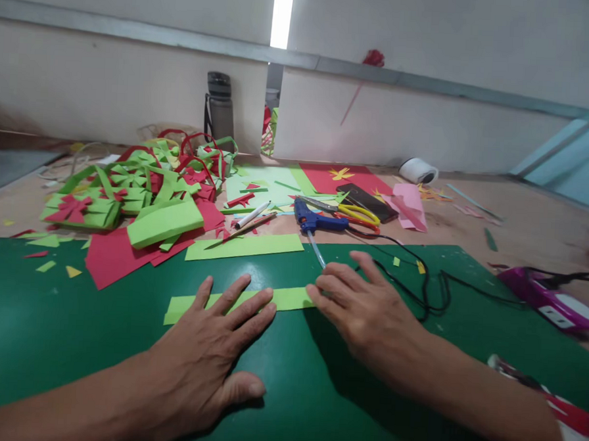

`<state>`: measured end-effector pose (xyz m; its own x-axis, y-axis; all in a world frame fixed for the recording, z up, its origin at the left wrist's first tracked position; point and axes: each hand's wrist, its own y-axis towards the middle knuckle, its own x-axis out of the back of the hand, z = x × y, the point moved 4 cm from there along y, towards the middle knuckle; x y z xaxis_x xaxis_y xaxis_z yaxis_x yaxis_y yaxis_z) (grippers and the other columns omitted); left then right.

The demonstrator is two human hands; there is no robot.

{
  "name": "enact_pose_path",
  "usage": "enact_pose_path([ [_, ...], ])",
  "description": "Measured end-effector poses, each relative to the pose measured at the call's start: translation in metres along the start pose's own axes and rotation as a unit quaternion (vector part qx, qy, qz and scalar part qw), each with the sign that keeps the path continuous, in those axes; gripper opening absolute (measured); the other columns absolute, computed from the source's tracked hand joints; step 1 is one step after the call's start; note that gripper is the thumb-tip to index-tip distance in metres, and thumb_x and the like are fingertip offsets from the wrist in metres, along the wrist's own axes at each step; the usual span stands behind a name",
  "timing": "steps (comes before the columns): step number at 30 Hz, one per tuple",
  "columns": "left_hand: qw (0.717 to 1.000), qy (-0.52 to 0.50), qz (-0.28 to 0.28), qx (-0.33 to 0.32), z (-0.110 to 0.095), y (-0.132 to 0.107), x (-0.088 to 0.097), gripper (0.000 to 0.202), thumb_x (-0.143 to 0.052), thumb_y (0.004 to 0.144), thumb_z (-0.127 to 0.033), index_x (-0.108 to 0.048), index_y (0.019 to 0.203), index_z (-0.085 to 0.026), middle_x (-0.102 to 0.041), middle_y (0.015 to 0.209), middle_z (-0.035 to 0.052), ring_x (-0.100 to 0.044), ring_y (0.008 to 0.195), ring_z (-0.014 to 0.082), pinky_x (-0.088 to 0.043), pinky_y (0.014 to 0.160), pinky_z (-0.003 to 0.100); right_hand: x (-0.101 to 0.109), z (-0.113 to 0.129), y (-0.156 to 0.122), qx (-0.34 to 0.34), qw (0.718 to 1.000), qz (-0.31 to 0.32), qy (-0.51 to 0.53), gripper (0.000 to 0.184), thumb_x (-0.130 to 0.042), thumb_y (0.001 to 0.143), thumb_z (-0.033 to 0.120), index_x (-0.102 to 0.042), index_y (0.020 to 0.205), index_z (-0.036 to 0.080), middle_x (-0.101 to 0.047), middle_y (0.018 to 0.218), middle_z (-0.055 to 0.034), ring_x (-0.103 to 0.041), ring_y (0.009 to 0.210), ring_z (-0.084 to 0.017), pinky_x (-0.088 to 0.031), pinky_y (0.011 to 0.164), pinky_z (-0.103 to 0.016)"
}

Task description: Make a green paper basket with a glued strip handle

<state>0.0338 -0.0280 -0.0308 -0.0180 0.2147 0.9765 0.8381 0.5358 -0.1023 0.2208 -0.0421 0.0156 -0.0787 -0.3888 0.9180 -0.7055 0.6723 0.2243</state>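
Left hand [208, 357] lies flat with fingers spread wide, pressing the left half of a pale green strip [290, 298]. Right hand [364, 306], also flat and holding nothing, pins the strip's right end with its fingertips. The strip lies across the middle of the green mat [71, 340], roughly parallel to its far edge.

Risk, as judged: unequal pressure from the two hands could skew or crease the strip. A glue gun [319, 222] lies at the mat's far edge, just beyond the right fingers. A black cord [426, 287] loops beside that hand, so a careless sweep could snag it.

Surface: the mat covers the near part of a tan desk [531, 226]. A heap [138, 192] of green and red cuttings fills the far left, and scissors [358, 216] lie beside the gun.

Room: pale wall [109, 86] with a grey rail, and a bottle [220, 108] at its foot.
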Motion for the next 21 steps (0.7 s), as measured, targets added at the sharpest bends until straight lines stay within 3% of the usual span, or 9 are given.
enact_pose_path([
  [3,1.0,-0.007,-0.001,0.003,-0.002,0.002,0.003,0.073,-0.026,0.085,-0.065,0.002,0.143,-0.03,-0.011,0.151,0.0022,-0.004,0.137,0.0377,-0.008,0.098,0.073,-0.011,0.016,0.011,0.071,0.995,0.034,0.06,0.017,-0.054,0.084,0.016,-0.061,0.098,0.012,-0.059,0.082,-0.0054,-0.047,0.075,-0.02,-0.037,0.071,-0.037],
  [5,1.0,-0.015,0.0,0.003,-0.001,0.001,0.005,0.074,-0.027,0.085,-0.065,0.002,0.143,-0.03,-0.01,0.151,0.0024,-0.004,0.137,0.0378,-0.009,0.098,0.073,-0.018,0.023,0.014,0.081,0.995,0.036,0.055,0.013,-0.054,0.084,0.017,-0.062,0.092,0.012,-0.058,0.081,-0.0053,-0.046,0.073,-0.02,-0.036,0.068,-0.036],
  [10,1.0,-0.013,0.003,0.019,0.01,-0.016,0.006,0.073,-0.031,0.084,-0.065,-0.005,0.144,-0.031,-0.011,0.151,0.0023,-0.006,0.137,0.0361,-0.012,0.101,0.068,-0.024,0.024,0.012,0.079,0.996,-0.004,0.034,0.008,-0.056,0.08,0.012,-0.063,0.084,0.013,-0.058,0.08,-0.0043,-0.047,0.074,-0.021,-0.033,0.078,-0.041],
  [21,0.994,0.042,0.001,0.097,0.04,-0.07,0.004,0.071,-0.034,0.087,-0.059,0.0,0.144,-0.032,-0.014,0.15,-0.0006,-0.012,0.138,0.029,-0.019,0.106,0.058,-0.02,0.017,0.007,0.075,0.996,-0.014,0.043,0.023,-0.057,0.077,0.014,-0.062,0.099,0.012,-0.061,0.085,-0.0043,-0.049,0.076,-0.021,-0.026,0.092,-0.048],
])
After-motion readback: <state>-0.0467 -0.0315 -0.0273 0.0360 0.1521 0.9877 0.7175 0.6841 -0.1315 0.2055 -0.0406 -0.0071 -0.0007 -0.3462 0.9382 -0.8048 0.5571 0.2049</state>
